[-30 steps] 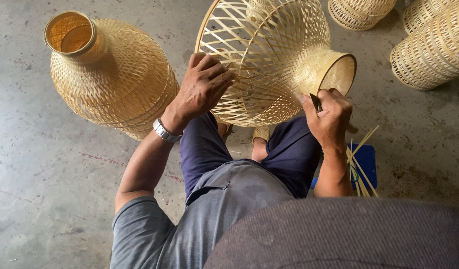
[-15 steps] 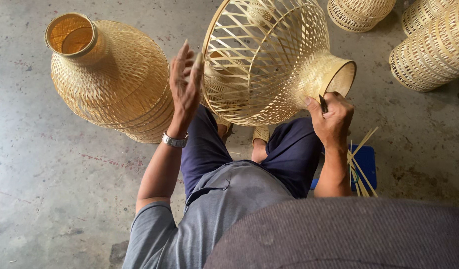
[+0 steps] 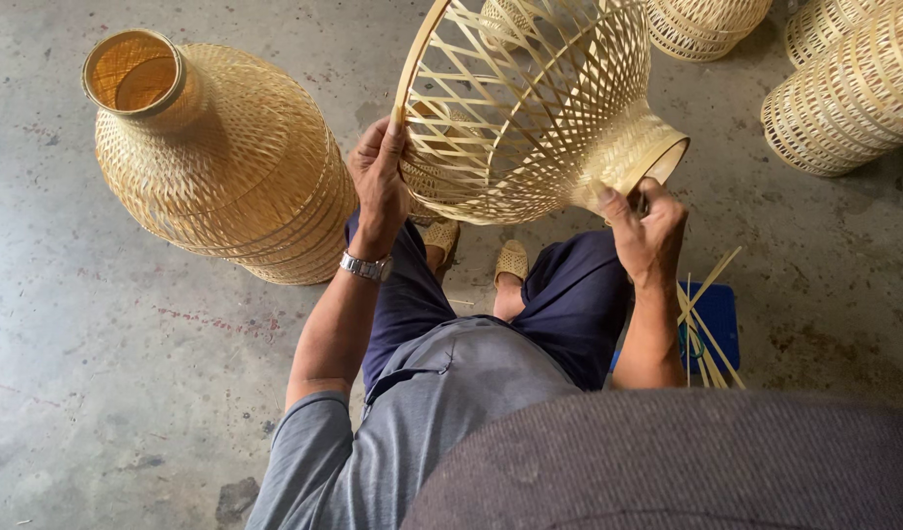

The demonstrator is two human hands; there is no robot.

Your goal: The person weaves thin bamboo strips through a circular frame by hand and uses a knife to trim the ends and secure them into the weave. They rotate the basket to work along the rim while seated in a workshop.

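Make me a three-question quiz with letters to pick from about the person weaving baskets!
1. Where does the left hand rest?
A. on the wide rim of the open-weave bamboo basket
B. on the floor
C. on the knee

2. What colour is the small stool under the loose bamboo strips?
A. red
B. blue
C. green

3. How does the finished bottle-shaped bamboo basket stand on the grey concrete floor?
A. flattened
B. neck down
C. neck up

Answers: 1 A, fingers lie on the rim. 2 B, blue shows beneath the strips. 3 C, its narrow mouth is on top.
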